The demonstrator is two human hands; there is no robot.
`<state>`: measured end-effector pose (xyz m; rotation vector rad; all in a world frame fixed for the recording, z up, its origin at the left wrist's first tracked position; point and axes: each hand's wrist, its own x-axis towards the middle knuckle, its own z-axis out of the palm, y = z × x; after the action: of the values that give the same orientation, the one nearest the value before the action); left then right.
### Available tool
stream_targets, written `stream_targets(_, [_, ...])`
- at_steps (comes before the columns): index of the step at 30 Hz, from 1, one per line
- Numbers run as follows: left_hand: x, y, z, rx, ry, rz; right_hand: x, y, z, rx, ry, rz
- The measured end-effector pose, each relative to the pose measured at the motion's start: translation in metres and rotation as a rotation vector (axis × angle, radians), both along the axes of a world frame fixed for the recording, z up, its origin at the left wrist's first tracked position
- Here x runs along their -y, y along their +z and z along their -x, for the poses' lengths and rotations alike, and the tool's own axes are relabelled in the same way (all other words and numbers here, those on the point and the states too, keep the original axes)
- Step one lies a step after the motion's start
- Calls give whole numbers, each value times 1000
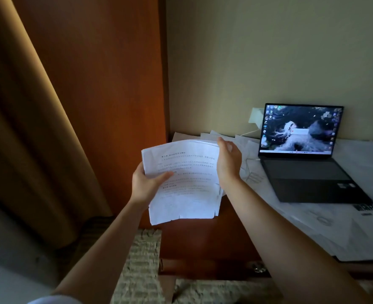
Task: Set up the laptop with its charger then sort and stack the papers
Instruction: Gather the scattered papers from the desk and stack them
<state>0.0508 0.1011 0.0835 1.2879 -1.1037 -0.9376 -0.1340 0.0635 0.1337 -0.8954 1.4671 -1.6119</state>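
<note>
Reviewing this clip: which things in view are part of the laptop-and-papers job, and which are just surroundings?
Part of the job:
stack of papers, gripped by the left hand, right hand flat against its edge
loose papers spread on the desk
laptop, open, screen lit
charger cable

Just surroundings:
curtain
wooden panel

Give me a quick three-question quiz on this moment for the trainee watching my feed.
1. True or false: the laptop lid is shut.
2. Which hand grips the sheaf of papers with its thumb on top: (a) left hand or (b) right hand?
3. What lies spread over the desk around the laptop?

Key:
1. False: it is open and the screen is lit.
2. (a); the right hand lies flat against the sheaf's right edge.
3. Loose sheets of paper, not yet stacked.
</note>
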Motion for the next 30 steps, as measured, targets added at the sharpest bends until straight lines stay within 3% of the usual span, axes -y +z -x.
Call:
stream_targets(3, [0, -6, -2, -8, -34, -39, 2, -8, 2, 59, -46, -1])
stream_targets(8, [-2, -5, -5, -225, -24, -59, -1, -11, 13, -67, 179, 52])
stream_targets(10, [-4, -5, -4, -293, -26, -61, -5, -27, 19, -141, 302, -20])
stream_targets(13, [-2, 0, 0, -348, -39, -34, -9, -48, 23, -90, 359, -161])
stream_targets(16, [4, 2, 2, -251, -87, -37, -14, -49, 27, 10, 307, -175])
stream_targets(20, [3, -19, 1, -61, -176, -146, -29, -64, 34, -30, 356, -210])
stream_targets(30, [0, -21, 11, -83, -118, -180, -28, -58, 29, -40, 361, -214])
